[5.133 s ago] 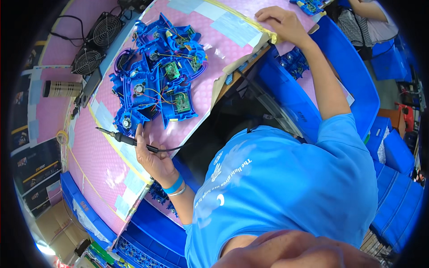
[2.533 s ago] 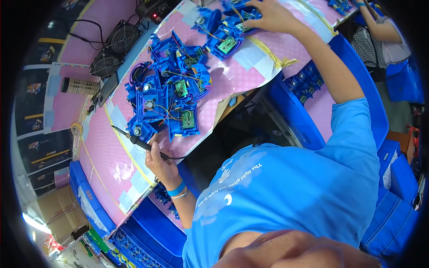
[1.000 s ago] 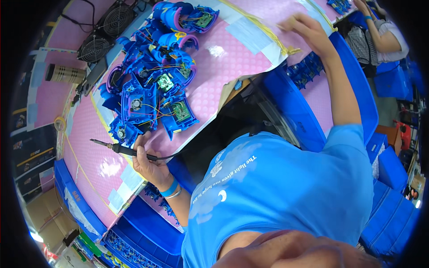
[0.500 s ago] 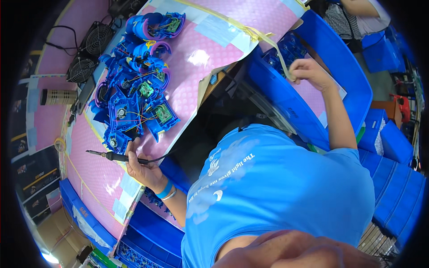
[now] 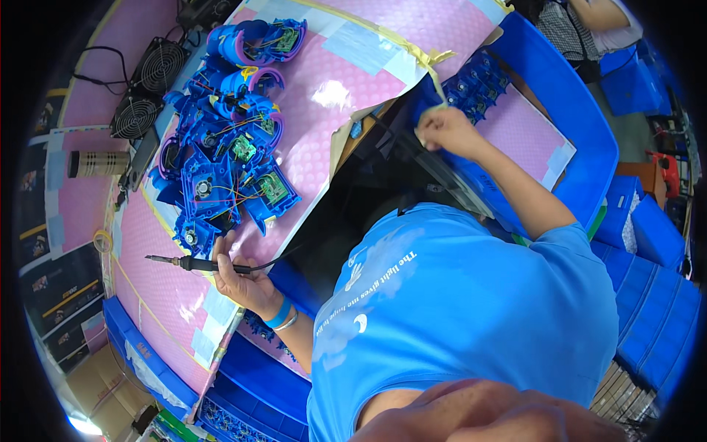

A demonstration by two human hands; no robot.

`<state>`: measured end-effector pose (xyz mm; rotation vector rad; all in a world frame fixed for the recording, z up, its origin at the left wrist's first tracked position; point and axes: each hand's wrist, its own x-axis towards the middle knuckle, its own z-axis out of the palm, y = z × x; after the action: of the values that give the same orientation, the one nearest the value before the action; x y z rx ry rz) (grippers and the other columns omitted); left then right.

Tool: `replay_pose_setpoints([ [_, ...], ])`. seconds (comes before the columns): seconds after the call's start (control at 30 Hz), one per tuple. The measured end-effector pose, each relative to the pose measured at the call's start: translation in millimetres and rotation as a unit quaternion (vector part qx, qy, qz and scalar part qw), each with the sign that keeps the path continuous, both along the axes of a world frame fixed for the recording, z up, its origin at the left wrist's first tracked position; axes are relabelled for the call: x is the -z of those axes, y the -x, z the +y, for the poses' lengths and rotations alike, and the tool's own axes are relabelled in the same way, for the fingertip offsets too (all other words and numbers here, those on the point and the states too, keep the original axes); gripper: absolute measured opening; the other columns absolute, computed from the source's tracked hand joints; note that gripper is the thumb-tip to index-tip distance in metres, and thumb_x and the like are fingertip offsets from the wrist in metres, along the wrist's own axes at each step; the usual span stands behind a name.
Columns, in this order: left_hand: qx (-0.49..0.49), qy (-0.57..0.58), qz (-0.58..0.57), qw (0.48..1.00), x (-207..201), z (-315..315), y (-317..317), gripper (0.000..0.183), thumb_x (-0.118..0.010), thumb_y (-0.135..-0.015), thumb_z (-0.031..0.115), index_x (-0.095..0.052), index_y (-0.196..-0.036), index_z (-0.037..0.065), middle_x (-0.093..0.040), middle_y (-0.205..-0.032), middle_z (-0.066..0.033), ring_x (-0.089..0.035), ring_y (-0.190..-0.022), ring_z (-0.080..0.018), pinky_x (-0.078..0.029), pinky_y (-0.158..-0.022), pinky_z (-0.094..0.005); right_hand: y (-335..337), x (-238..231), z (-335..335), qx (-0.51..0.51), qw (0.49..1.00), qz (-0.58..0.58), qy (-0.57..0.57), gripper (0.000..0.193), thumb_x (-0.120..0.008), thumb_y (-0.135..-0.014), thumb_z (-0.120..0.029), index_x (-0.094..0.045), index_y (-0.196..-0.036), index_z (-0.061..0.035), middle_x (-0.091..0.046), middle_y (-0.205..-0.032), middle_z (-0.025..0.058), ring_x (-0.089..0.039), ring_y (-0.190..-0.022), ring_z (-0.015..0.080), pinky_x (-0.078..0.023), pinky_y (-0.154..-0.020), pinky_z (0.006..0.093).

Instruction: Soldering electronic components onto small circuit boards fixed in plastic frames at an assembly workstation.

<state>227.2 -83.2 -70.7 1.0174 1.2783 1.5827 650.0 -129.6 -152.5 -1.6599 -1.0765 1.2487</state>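
The left hand [image 5: 249, 286], fingers curled, grips the soldering iron [image 5: 199, 264] beside the blue parts [image 5: 202, 188] on the desk [image 5: 313, 136], while the right hand [image 5: 451, 132], forearm angled inward, pinches tape [image 5: 436, 79] trailing off its corner.

Black soldering iron [image 5: 195, 263], tip leftward, over the pink desk [image 5: 302, 125]; pale yellow strip [image 5: 437, 85], narrow and straight, off its corner

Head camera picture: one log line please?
left hand: holding soldering iron | right hand: holding tape strip | blue assemblies: on pink table

Room over pink mat [image 5: 309, 136] right of housings [image 5: 213, 169]; soldering iron [image 5: 195, 264] obstructs near side.
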Motion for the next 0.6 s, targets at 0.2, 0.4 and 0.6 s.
replay_pose_setpoints([
  [0.2, -0.031, 0.003, 0.000, 1.000, 1.5, -0.5, -3.0, 0.038, -0.059, -0.098, 0.025, -0.064, -0.118, -0.006, -0.072, -0.108, -0.0188, -0.054, -0.052, -0.0019, -0.037, -0.041, -0.0120, -4.1, -3.1, 51.5, 0.270, 0.920, 0.274, -0.072, 0.024, -0.054, -0.094, -0.002, -0.060, -0.117, 0.0026, -0.068, -0.109, 0.0185, -0.070, -0.095, 0.0289, -0.058, -0.087, 0.0411],
  [0.4, -0.014, -0.002, 0.030, 0.999, 5.1, 0.6, -0.2, 0.038, -0.059, -0.097, 0.025, -0.064, -0.119, -0.006, -0.072, -0.108, -0.0183, -0.054, -0.051, -0.0018, -0.036, -0.040, -0.0119, 39.3, 27.8, 94.9, 0.317, 0.866, 0.386, -0.029, 0.031, -0.052, -0.104, -0.029, -0.058, -0.127, -0.0089, -0.066, -0.126, 0.0086, -0.063, -0.113, 0.0248, -0.053, -0.095, 0.0454],
  [0.6, -0.031, 0.000, 0.023, 0.999, -1.0, -1.8, -7.5, 0.035, -0.060, -0.097, 0.023, -0.065, -0.117, -0.006, -0.072, -0.107, -0.0170, -0.055, -0.052, -0.0014, -0.037, -0.040, -0.0112, 48.0, 36.7, 126.0, 0.170, 0.819, 0.535, -0.118, 0.034, -0.046, -0.105, -0.025, -0.057, -0.131, -0.0072, -0.061, -0.134, 0.0112, -0.060, -0.120, 0.0245, -0.049, -0.102, 0.0435],
])
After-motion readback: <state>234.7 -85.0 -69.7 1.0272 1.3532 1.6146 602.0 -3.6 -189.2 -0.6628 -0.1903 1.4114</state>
